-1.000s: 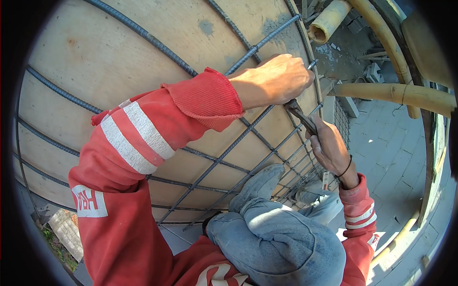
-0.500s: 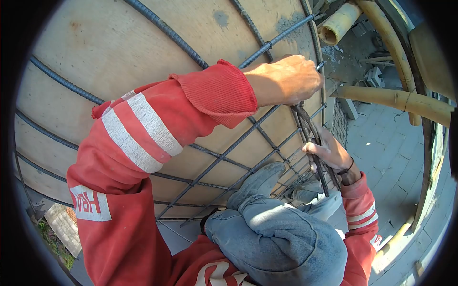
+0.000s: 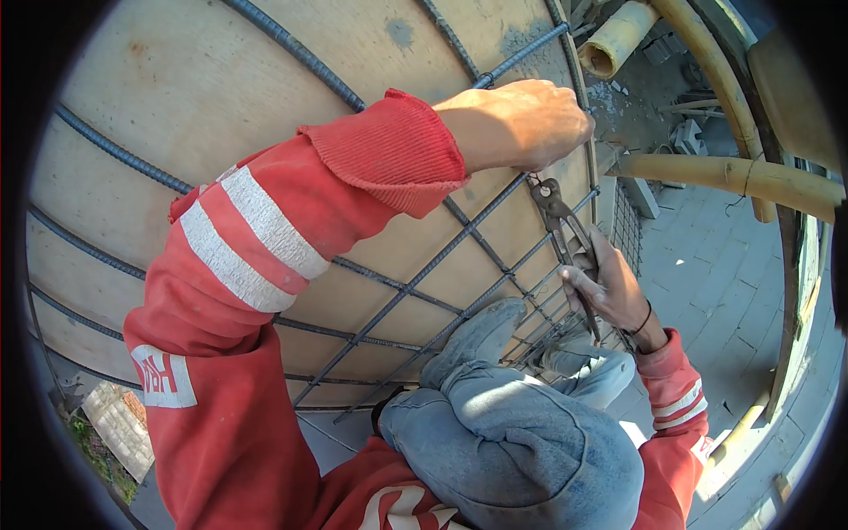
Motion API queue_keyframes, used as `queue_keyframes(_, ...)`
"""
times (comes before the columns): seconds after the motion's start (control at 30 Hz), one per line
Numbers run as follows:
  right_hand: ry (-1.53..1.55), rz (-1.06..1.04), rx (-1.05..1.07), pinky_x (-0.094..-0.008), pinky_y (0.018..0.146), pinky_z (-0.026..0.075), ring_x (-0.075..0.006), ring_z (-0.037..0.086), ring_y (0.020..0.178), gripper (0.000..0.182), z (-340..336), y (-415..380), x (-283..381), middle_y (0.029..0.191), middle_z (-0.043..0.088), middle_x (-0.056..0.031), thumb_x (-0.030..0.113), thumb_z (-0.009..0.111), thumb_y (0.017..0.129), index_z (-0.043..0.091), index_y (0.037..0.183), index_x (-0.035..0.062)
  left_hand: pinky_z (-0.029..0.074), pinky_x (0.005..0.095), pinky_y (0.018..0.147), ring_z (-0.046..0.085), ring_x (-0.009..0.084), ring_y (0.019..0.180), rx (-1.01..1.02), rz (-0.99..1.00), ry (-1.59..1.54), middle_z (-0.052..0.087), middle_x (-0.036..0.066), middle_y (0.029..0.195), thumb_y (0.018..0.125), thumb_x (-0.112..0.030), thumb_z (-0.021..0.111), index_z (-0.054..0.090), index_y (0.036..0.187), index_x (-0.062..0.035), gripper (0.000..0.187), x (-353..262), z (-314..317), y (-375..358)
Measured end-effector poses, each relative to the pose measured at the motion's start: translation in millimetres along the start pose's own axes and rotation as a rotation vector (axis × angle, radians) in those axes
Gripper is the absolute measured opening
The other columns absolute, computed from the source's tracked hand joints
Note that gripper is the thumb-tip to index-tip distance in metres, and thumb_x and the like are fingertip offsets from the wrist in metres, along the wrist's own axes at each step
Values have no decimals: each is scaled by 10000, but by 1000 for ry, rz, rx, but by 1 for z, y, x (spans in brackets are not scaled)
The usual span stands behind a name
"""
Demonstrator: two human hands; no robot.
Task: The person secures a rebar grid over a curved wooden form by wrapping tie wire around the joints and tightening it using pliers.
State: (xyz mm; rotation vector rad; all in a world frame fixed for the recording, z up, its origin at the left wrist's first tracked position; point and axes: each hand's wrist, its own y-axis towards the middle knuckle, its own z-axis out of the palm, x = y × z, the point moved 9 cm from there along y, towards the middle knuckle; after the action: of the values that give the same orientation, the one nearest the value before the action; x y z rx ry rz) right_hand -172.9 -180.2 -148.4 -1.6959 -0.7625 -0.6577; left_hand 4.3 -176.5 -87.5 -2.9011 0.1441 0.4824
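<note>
My left hand [image 3: 539,124] is closed in a fist against the rebar grid, near the right edge of the plywood panel [image 3: 221,79]; whatever its fingers hold is hidden beneath it. My right hand [image 3: 609,283] grips the handles of dark metal pincers [image 3: 556,208]. The pincers' head lies just below my left fist, next to the crossing steel bars [image 3: 433,262]. A tiny end of wire seems to show between the fist and the pincers' head.
Bamboo poles [image 3: 715,172] run along the right, over a grey tiled floor [image 3: 707,274]. My bent knee in jeans [image 3: 530,442] is at the bottom centre, with a boot against the grid. Block pieces [image 3: 689,140] lie at the upper right.
My left fist has shifted slightly up and left. The pincers have turned, so their head faces the camera more, and my right hand has moved a little with them.
</note>
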Motion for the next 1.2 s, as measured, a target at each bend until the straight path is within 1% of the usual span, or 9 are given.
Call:
queue_keyframes(0.13,474,195,265,-258,497,433,-111,570,533,434,11,-6,13,673,577,3,55,748,853,450,1148,-60,587,387,692,727,314,797,-112,28,137,709,156,795,770,-31,725,695,806,-11,52,-4,-1,-5)
queue_keyframes(0.27,-349,-75,33,-375,525,462,-264,573,470,518,-34,12,5,613,541,-68,132,787,804,464,1177,-25,605,385,715,733,283,832,-154,105,157,702,145,816,835,-63,695,688,844,-8,57,-12,-2,-7)
queue_keyframes(0.4,-1048,-428,-485,-406,732,473,-362,571,869,535,-42,-17,53,965,547,-187,155,767,748,513,1189,-10,613,385,722,727,295,848,-128,130,157,707,145,839,835,-34,698,674,834,5,46,-9,5,-6)
queue_keyframes(0.6,-1038,-415,-575,-415,783,490,-357,582,898,536,-39,-36,35,994,585,-175,107,689,833,532,1332,-7,610,382,709,725,316,799,-222,239,208,703,164,825,771,3,738,674,804,15,74,-13,3,-8)
queue_keyframes(0.67,-623,-504,-339,-375,665,509,-314,630,728,314,-28,-27,18,882,627,-163,143,606,958,565,1220,-25,602,379,690,723,317,786,-171,221,264,699,175,810,758,6,725,671,742,22,59,-13,3,-9)
queue_keyframes(0.7,-170,-59,-105,-323,559,509,-249,637,602,216,-18,-14,-21,812,649,-156,194,511,1043,564,1102,-7,593,374,667,722,315,770,-206,215,260,695,173,779,752,-7,717,660,687,24,91,-11,4,-6)
queue_keyframes(0.8,1392,342,448,-277,497,509,-149,589,576,206,57,-32,-27,753,595,-104,201,571,1019,530,1085,10,591,371,654,721,309,761,-218,219,277,691,160,751,756,-26,714,647,673,24,117,-11,-3,-10)
queue_keyframes(1.03,-314,95,-66,-371,556,486,-263,596,649,532,-12,-14,-8,870,563,-165,-42,682,725,480,1217,-29,603,369,673,721,303,797,-151,197,205,692,169,811,752,-20,743,641,744,32,115,-9,3,-5)
queue_keyframes(1.2,-791,-321,-479,-412,759,456,-341,547,885,656,-18,-23,10,1001,510,-180,-55,610,666,494,1312,-28,611,376,695,720,314,821,-174,220,231,691,173,845,768,-14,738,647,775,31,101,-10,7,-3)
